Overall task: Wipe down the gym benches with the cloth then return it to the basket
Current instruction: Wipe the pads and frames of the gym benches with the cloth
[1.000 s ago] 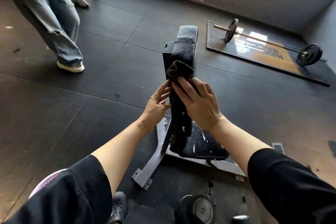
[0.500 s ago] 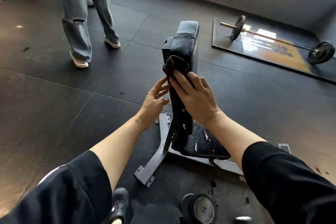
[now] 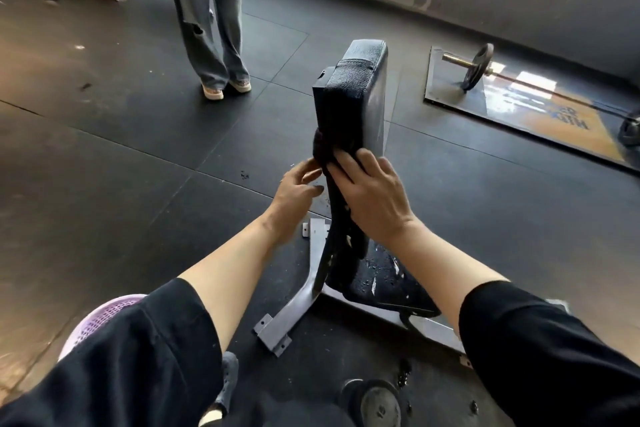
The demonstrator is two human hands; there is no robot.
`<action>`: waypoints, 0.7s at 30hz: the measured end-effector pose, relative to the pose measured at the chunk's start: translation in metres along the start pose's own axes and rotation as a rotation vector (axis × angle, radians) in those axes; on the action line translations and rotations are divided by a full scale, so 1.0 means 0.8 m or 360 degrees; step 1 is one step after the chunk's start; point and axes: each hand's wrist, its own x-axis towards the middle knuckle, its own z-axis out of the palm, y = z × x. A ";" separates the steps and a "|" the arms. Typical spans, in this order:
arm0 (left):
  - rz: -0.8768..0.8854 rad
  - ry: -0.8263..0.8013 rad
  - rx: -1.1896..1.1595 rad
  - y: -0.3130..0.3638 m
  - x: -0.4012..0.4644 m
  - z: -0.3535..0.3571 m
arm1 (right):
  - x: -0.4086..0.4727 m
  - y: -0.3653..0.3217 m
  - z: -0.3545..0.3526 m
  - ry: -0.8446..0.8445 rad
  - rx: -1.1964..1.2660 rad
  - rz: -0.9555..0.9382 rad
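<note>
The black gym bench (image 3: 349, 94) stands in front of me with its padded backrest raised nearly upright. A dark cloth (image 3: 321, 149) lies against the front of the backrest about halfway up and hangs down toward the wet seat (image 3: 377, 282). My right hand (image 3: 370, 198) presses flat on the cloth with its fingers straight. My left hand (image 3: 294, 194) is at the backrest's left edge, its fingertips touching the cloth's side. A purple basket (image 3: 104, 319) shows at the lower left, partly hidden by my left sleeve.
A person in loose jeans (image 3: 211, 28) stands on the black rubber floor to the far left of the bench. A barbell (image 3: 479, 66) lies on a platform at the right. A dumbbell (image 3: 377, 402) sits by my feet, and the bench's grey steel frame (image 3: 294, 308) splays toward me.
Both hands and the cloth have slid a little way down the backrest. The person in jeans has walked from the far left to a spot nearer the bench.
</note>
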 end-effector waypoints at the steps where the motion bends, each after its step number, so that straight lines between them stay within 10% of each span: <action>1: -0.0020 0.0006 0.0053 -0.005 -0.003 -0.001 | -0.017 -0.003 0.001 -0.0019 0.0055 0.0021; 21: -0.0098 -0.0089 0.0067 -0.002 0.000 -0.004 | -0.022 0.006 0.014 0.0233 0.0008 0.0059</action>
